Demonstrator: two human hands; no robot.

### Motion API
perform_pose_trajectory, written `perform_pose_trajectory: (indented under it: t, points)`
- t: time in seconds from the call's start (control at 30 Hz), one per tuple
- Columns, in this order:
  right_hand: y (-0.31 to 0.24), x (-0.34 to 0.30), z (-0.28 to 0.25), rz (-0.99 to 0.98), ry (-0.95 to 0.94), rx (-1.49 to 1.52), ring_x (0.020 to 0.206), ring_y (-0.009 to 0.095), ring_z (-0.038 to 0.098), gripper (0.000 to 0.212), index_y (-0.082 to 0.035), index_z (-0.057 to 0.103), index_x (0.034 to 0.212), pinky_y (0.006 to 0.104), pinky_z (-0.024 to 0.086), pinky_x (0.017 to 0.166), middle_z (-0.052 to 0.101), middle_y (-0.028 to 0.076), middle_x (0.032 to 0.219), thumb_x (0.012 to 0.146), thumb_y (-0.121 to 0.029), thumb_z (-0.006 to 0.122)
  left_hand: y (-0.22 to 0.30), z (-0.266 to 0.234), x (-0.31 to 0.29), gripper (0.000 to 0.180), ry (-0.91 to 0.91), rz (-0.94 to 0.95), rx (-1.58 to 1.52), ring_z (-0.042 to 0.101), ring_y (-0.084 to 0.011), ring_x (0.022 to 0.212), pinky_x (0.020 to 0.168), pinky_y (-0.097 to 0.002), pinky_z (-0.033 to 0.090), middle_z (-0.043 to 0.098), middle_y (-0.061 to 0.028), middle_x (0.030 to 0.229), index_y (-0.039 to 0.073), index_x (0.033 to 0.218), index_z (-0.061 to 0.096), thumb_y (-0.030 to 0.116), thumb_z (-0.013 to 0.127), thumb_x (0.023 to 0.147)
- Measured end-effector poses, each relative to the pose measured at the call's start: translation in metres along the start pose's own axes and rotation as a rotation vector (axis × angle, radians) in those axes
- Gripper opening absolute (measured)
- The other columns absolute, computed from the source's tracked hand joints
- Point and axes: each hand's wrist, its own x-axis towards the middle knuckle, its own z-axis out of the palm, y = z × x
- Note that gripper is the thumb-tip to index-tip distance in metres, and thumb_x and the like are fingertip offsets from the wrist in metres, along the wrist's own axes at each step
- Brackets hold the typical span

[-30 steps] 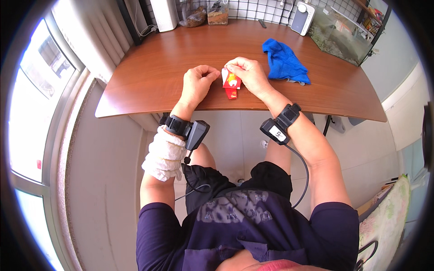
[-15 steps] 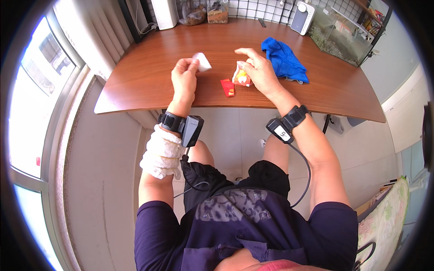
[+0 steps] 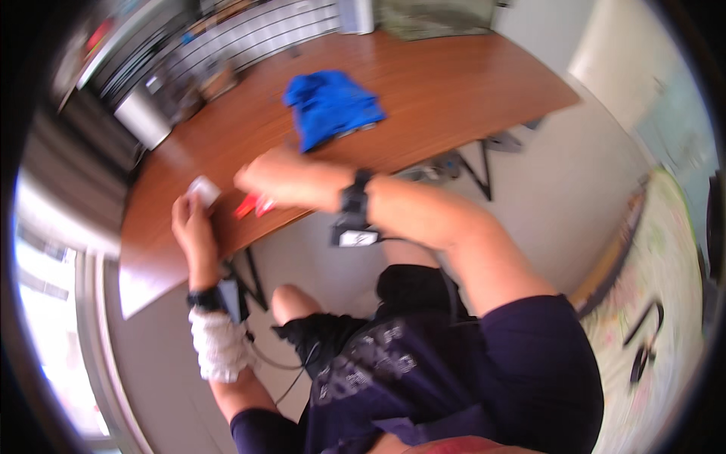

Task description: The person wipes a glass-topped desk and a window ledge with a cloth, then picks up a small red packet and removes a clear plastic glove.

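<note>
My left hand [image 3: 195, 231] is closed in a pinch on a small white piece of paper [image 3: 204, 191], held over the left part of the brown table [image 3: 439, 83]. A little to its right, my right hand [image 3: 274, 178] hovers by the table's near edge, its fingers smeared by motion. Below that hand lies a small red packet [image 3: 246, 206]. Close beside it shows part of a red-and-white packet [image 3: 265, 204]; whether the right fingers grip this is unclear. Beyond the right hand lies a crumpled blue cloth [image 3: 333, 106].
A white upright box [image 3: 144, 117] stands at the table's far left, near a dark curtain. A glass tank [image 3: 435, 17] sits at the back. A floral-covered surface [image 3: 658, 295] with a black strap is at my right. Black table legs [image 3: 478, 174] show below.
The view has swung to the right and tilted, so the table and both hands appear further left. My left hand still has the white paper. The right hand is now blurred.
</note>
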Motion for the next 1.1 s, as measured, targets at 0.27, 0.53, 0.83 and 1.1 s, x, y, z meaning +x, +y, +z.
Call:
perform_pose_trajectory:
  t: [0.27,0.53,0.83,1.1]
  points:
    - [0.042,-0.002,-0.023,0.354,0.21,0.117,0.088,0.028,0.06,0.029,-0.005,0.059,0.105,0.0345,0.049,0.073,0.061,0.013,0.099,0.088,-0.029,0.052,0.04,0.018,-0.013,0.012,-0.039,-0.189,-0.494,0.052,-0.0044,0.068,0.061,-0.0178,0.041,0.059,0.0016,0.077,0.005,0.088,0.061,0.017,0.059,0.088]
    - [-0.014,0.01,-0.038,0.359,0.014,1.257,0.07,0.008,0.058,0.028,0.001,0.063,0.102,0.0206,0.046,0.061,0.064,0.004,0.082,0.087,-0.023,0.058,0.053,0.034,-0.025,0.017,-0.164,-0.151,-0.54,0.054,-0.0064,0.074,0.067,-0.0207,0.044,0.06,-0.0009,0.081,0.002,0.094,0.06,0.018,0.057,0.09]
    - [-0.023,-0.005,-0.036,0.256,0.37,0.89,0.059,0.012,0.054,0.012,0.0,0.059,0.073,0.0259,0.044,0.055,0.06,0.004,0.07,0.076,-0.007,0.067,0.077,0.052,-0.045,0.016,-0.203,-0.178,-0.714,0.058,-0.0103,0.082,0.077,-0.024,0.048,0.06,-0.0045,0.092,0.0,0.099,0.057,0.01,0.059,0.088]
    - [-0.011,-0.009,-0.039,0.514,0.245,1.422,0.061,0.005,0.056,0.011,-0.008,0.058,0.085,0.0168,0.037,0.051,0.062,0.0,0.074,0.086,-0.018,0.061,0.066,0.04,-0.046,0.016,-0.182,-0.265,-0.824,0.06,-0.0136,0.083,0.075,-0.0263,0.05,0.062,-0.0081,0.095,-0.002,0.101,0.059,0.008,0.055,0.089]
